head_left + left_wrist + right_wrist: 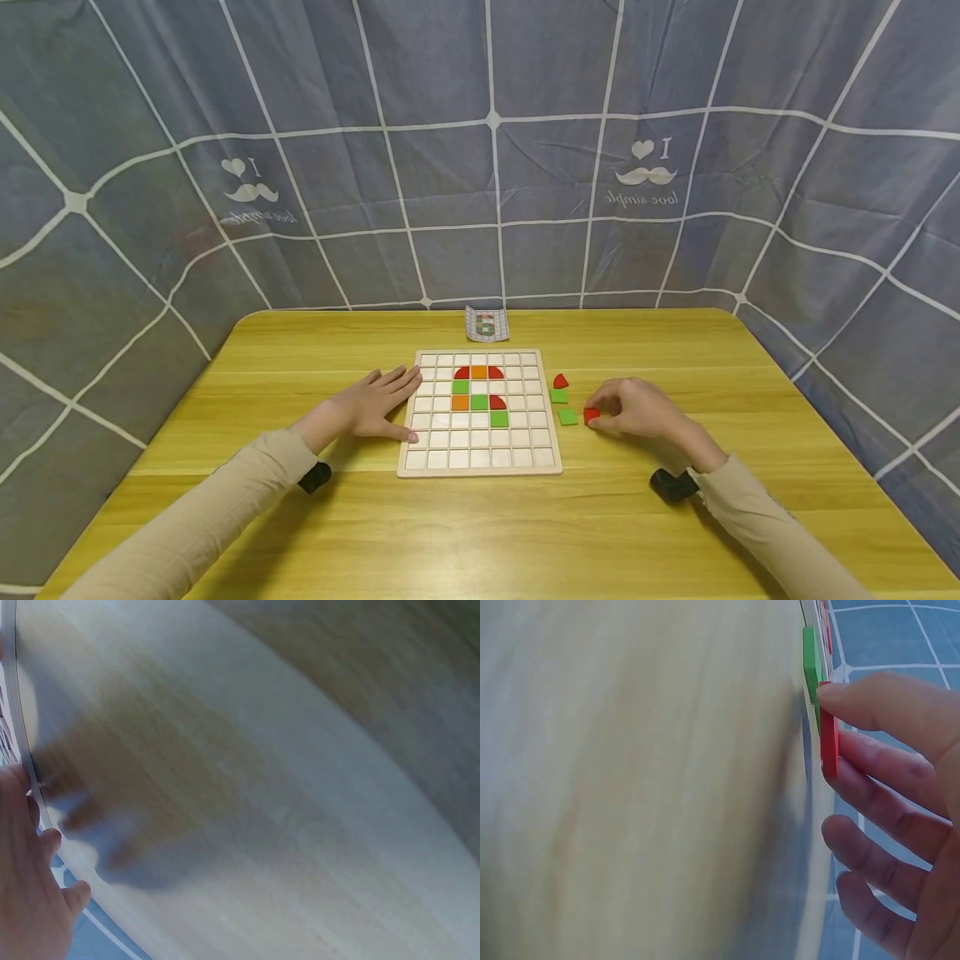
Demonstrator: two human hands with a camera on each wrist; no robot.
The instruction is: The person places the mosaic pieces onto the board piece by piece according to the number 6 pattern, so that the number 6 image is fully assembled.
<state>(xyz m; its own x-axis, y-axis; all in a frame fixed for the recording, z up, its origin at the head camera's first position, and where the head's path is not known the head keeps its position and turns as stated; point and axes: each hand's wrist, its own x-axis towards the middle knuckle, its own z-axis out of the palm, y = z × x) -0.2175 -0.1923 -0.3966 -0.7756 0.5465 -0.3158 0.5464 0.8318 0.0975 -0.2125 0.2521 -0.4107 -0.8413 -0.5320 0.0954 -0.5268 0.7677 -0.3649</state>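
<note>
A pale gridded board (480, 472) lies on the table, with red, orange and green tiles set in some of its squares. My left hand (372, 407) is spread flat beside the board's left edge, its fingertips and thumb at the rim; it holds nothing. To the right of the board my right hand (641, 410) pinches a red tile (591, 415) between thumb and fingers. The right wrist view shows this red tile (829, 742) tilted on edge, its remaining fingers loosely bent. Just left of it lies a green tile (567, 417).
Another green tile (558, 396) and a red quarter-round tile (561, 381) lie right of the board. Behind the board stands a small card (487, 325) with a printed coloured pattern. A grey checked curtain (450, 175) surrounds the table's back and sides.
</note>
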